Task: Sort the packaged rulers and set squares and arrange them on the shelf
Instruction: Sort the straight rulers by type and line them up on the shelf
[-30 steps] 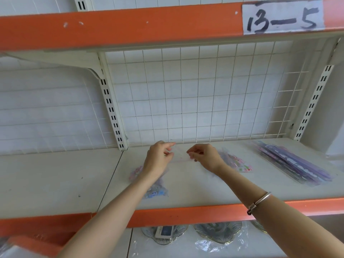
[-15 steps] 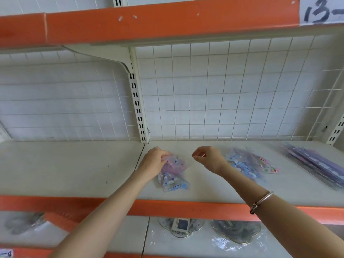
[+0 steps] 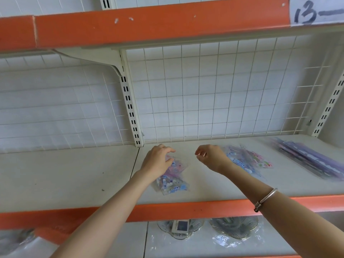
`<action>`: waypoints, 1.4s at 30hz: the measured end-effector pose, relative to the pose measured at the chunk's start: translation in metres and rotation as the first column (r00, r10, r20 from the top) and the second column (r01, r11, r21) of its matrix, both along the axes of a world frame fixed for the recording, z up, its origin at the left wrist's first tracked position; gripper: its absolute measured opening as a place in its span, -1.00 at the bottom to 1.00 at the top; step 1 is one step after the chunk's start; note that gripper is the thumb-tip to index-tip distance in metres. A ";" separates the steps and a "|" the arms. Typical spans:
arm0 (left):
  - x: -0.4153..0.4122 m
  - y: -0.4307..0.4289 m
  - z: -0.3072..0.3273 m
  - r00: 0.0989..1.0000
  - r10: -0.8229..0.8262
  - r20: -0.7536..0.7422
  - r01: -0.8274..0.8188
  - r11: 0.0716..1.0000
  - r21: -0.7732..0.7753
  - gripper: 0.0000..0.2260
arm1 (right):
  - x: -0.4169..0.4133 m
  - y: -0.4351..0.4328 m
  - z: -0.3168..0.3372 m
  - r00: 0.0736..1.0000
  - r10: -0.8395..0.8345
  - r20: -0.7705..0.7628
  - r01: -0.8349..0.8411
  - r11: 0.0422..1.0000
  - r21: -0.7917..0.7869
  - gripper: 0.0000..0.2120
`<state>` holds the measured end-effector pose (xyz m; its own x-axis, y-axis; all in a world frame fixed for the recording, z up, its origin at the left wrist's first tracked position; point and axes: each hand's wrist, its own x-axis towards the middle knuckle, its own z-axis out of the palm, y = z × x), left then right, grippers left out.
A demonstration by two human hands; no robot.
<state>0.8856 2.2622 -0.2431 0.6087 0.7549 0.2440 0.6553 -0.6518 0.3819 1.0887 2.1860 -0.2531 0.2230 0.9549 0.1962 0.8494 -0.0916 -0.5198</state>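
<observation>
A small pile of clear packets with pink and blue set squares (image 3: 173, 180) lies on the white shelf (image 3: 74, 174) near its front edge. My left hand (image 3: 158, 161) rests on the far end of this pile with its fingers spread and loosely bent. My right hand (image 3: 210, 157) hovers just to the right of the pile, fingers loosely curled, holding nothing. A second pile of colourful packets (image 3: 249, 161) lies beyond my right wrist. A stack of long purple packaged rulers (image 3: 312, 162) lies at the far right of the shelf.
A white wire grid (image 3: 204, 90) backs the shelf, with slotted uprights (image 3: 130, 108) at the middle and right. An orange-edged shelf (image 3: 149, 21) hangs above. On the shelf below sit wrapped glass dishes (image 3: 234, 227).
The clear packet that both hands held up a second ago now lies on the left pile. My right hand has let go and drawn back. The view has shifted left.
</observation>
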 end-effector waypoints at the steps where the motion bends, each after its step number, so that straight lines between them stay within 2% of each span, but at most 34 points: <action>1: 0.001 0.001 0.000 1.000 -0.008 -0.018 0.008 1.000 0.003 -0.70 | -0.001 -0.001 0.000 1.000 -0.003 0.005 0.003 1.000 0.001 -0.82; 8: -0.009 0.009 -0.003 0.989 -0.071 -0.128 0.076 0.996 0.039 -0.63 | -0.012 -0.002 -0.003 0.996 -0.030 0.082 0.032 0.999 -0.029 -0.81; 15: 0.016 0.006 0.000 0.974 -0.181 -0.134 0.192 0.978 0.077 -0.63 | 0.001 -0.020 -0.002 0.976 -0.189 0.108 0.190 0.982 0.006 -0.82; 25: 0.124 -0.042 0.005 0.947 -0.293 -0.130 0.313 0.934 0.172 -0.67 | 0.090 -0.088 0.003 0.879 -0.448 0.161 0.448 0.893 0.041 -0.79; 34: 0.251 -0.087 0.006 0.943 -0.316 -0.109 0.327 0.939 0.111 -0.66 | 0.209 -0.139 0.009 0.802 -0.518 0.297 0.528 0.848 0.052 -0.79; 39: 0.309 -0.105 0.007 0.950 -0.288 -0.117 0.300 0.949 0.101 -0.64 | 0.264 -0.152 0.009 0.791 -0.490 0.367 0.538 0.842 -0.034 -0.60; 42: 0.339 -0.113 0.003 0.954 -0.272 -0.127 0.284 0.955 0.083 -0.63 | 0.287 -0.156 0.005 0.813 -0.484 0.323 0.545 0.827 -0.134 -0.38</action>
<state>1.2243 2.1497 -0.2401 0.8189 0.5272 0.2267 0.4778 -0.8452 0.2395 1.3756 2.0300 -0.2479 0.6624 0.7382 0.1279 0.7462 -0.6348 -0.2005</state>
